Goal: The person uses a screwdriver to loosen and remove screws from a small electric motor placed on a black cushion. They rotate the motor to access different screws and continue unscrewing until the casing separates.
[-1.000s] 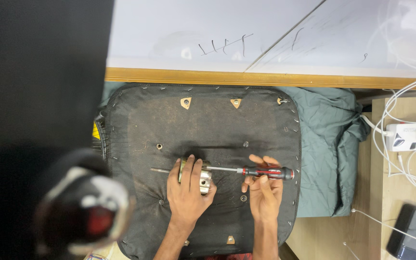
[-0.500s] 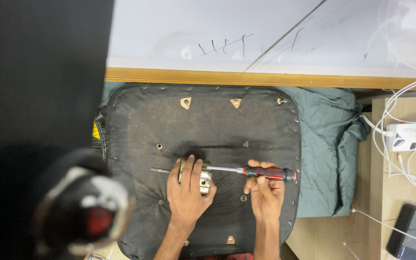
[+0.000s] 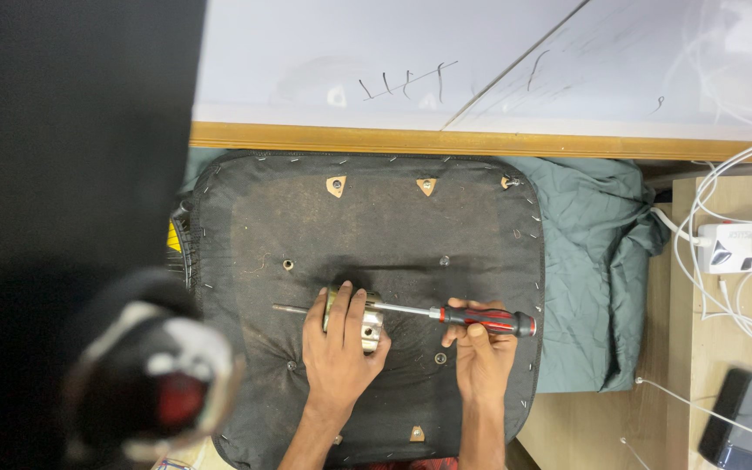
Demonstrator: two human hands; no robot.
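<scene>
2 hands: left hand (image 3: 338,348) clamps metal fitting (image 3: 367,324), right hand (image 3: 483,355) grips screwdriver (image 3: 480,318) on seat base (image 3: 245,226).

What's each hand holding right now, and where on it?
Right hand grips the screwdriver by its red-and-black handle; left hand clasps the metal fitting from above.

White board (image 3: 498,61) with wooden edge (image 3: 480,144), green cloth (image 3: 594,261), wooden floor (image 3: 585,431)

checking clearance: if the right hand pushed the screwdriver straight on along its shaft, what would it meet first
Probably the metal fitting under the left hand: the right hand aims the screwdriver leftward through it. Depth is unclear; the tip already shows beyond the fingers.
</scene>
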